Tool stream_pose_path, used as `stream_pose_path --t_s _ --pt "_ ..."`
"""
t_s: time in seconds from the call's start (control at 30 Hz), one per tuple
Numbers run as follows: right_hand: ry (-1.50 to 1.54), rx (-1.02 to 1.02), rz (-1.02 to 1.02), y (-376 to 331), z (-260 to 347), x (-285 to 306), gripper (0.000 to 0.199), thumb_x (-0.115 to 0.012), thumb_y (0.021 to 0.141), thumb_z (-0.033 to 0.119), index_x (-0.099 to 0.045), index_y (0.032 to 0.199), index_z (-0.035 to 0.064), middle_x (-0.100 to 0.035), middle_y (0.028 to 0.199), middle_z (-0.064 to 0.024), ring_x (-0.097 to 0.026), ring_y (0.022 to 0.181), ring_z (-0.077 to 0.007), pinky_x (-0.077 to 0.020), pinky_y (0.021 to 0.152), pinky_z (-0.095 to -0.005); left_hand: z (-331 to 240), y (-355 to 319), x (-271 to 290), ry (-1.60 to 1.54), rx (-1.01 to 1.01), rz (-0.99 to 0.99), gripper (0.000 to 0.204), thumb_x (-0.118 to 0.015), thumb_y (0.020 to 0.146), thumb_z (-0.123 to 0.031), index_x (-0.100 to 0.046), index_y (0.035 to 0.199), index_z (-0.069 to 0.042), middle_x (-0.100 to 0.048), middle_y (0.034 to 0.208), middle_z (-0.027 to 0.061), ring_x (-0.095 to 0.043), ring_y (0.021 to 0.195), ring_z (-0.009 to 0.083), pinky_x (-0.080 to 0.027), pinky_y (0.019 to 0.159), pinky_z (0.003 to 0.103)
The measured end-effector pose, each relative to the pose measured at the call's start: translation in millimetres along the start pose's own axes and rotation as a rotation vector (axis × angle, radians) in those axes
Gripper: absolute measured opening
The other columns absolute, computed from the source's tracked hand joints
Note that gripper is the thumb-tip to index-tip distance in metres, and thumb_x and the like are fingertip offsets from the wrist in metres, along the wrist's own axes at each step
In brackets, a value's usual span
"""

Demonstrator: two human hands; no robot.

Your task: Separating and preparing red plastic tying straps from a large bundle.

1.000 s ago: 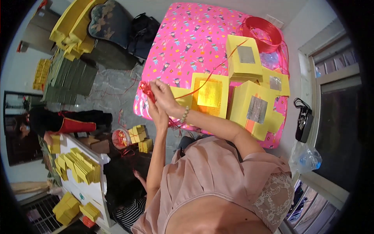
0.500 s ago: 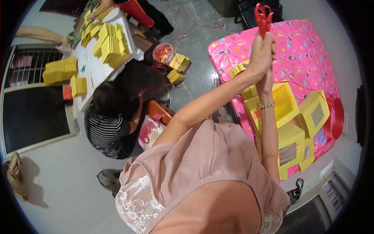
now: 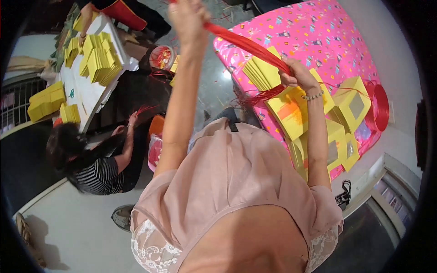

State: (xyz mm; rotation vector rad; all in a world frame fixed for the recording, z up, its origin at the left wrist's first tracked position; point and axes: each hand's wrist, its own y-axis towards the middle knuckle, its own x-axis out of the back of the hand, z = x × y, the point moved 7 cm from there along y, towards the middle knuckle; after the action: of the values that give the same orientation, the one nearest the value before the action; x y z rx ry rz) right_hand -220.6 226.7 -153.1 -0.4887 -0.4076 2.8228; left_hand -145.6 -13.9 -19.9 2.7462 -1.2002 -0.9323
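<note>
My left hand [image 3: 187, 16] is raised high at the top of the view, shut on one end of a bundle of red strings [image 3: 248, 45]. The bundle runs taut down and right to my right hand [image 3: 298, 77], which grips its other end; loose red strands fan out left below that hand. My right hand hovers over a stack of flat yellow cardboard sheets [image 3: 261, 73] and several yellow window boxes [image 3: 350, 107] lying on a pink patterned cover [image 3: 318, 36].
A spool of red string [image 3: 378, 107] lies at the pink cover's right edge. At left a seated person in a striped top [image 3: 98, 170] holds red strands beside a white table [image 3: 86, 91] stacked with yellow sheets. An orange stool [image 3: 157, 127] stands nearby.
The view has swung. My hands, together and raised half a second ago, have pulled apart, stretching the red strings between them; my right hand has dropped toward the yellow boxes.
</note>
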Motion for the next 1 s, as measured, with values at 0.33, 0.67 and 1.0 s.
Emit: stream_pose_path --t_s 0.33,0.67,1.0 --pt "0.013 -0.036 -0.090 17.6 -1.3 2.6 0.043 -0.041 0.092 0.040 -0.037 0.058 0.0141 -0.025 0.047 0.0087 -0.020 0.040 -0.0029 -0.0215 0.042 -0.0199 76.3 -31.3 108.2 1.628 -0.018 0.067 0.028 -0.045 0.085 -0.018 -0.045 0.105 0.001 -0.055 0.082 0.0186 -0.056 0.072 0.0286 -0.045 0.067 0.041" --pt "-0.448 0.057 -0.147 41.3 -1.0 -50.0 0.041 -0.041 0.091 0.039 -0.043 0.063 0.0086 -0.035 0.053 0.0064 -0.031 0.046 -0.0043 -0.0264 0.042 -0.0221 66.3 -105.7 -13.7 1.250 -0.205 0.470 0.028 -0.043 0.087 -0.023 -0.059 0.097 -0.002 -0.059 0.082 0.0186 -0.057 0.079 0.0320 -0.043 0.072 0.040" --pt "-0.080 -0.128 -0.047 24.6 18.4 -63.2 0.037 -0.043 0.092 0.036 -0.042 0.064 0.0113 -0.029 0.053 0.0097 -0.024 0.043 -0.0012 -0.0201 0.041 -0.0182 87.1 -110.5 46.0 1.117 -0.206 0.102 0.044 -0.045 0.090 -0.029 -0.050 0.057 0.000 -0.043 0.050 0.0163 -0.041 0.041 0.0245 -0.035 0.043 0.037"
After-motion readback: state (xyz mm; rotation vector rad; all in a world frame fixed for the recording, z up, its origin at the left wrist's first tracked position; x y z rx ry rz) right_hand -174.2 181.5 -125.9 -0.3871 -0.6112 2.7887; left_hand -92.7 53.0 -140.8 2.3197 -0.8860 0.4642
